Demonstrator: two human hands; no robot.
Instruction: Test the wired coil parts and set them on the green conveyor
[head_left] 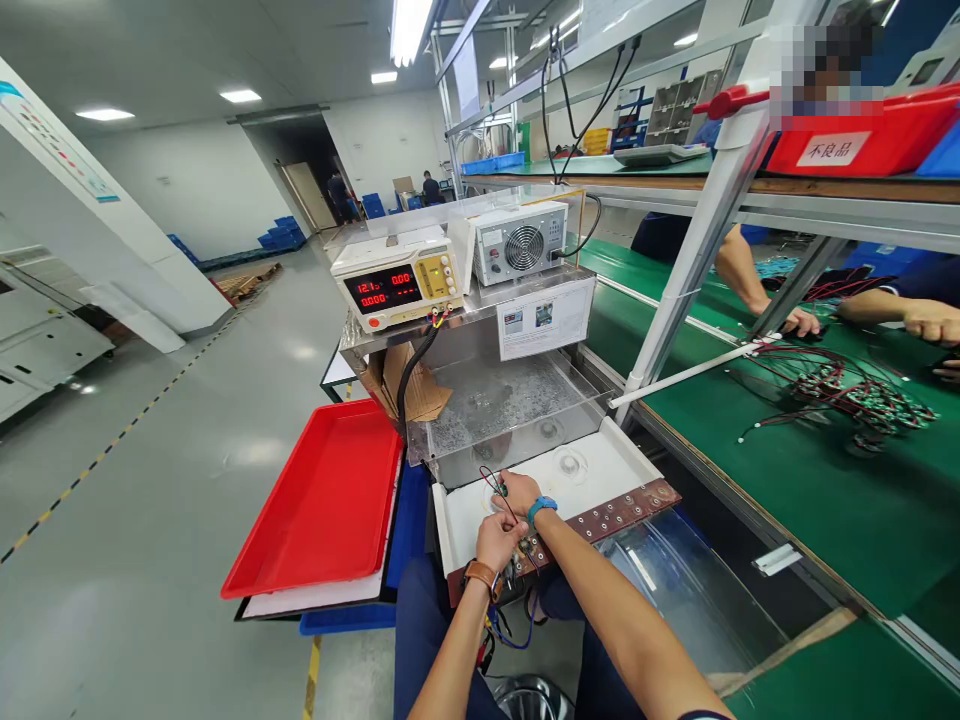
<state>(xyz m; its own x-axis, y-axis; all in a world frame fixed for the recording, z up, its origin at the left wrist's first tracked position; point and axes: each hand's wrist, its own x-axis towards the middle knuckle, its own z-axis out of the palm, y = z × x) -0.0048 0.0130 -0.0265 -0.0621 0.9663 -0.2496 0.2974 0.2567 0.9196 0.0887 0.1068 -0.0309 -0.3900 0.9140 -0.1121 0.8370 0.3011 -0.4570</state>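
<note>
My left hand [496,541], with a brown strap at the wrist, is closed in a pinch on a thin red-and-black wire [509,508]. Just beyond it, my right hand [523,491], wearing a blue band, has its fingers closed around a small dark green part [502,490] at the wire's other end. The part's details are too small to make out. Both hands are above the near edge of a white tray [469,510], beside a brown strip [622,513] with metal studs. Small metal contacts [527,546] sit on the strip near my left fingers.
A power supply [397,280] with red digits stands on the metal shelf ahead, beside a grey fan unit [523,248]. A red tray [330,500] lies at left. On the green bench [787,500] at right, another person's hands [802,321] are near a pile of wired parts [855,395].
</note>
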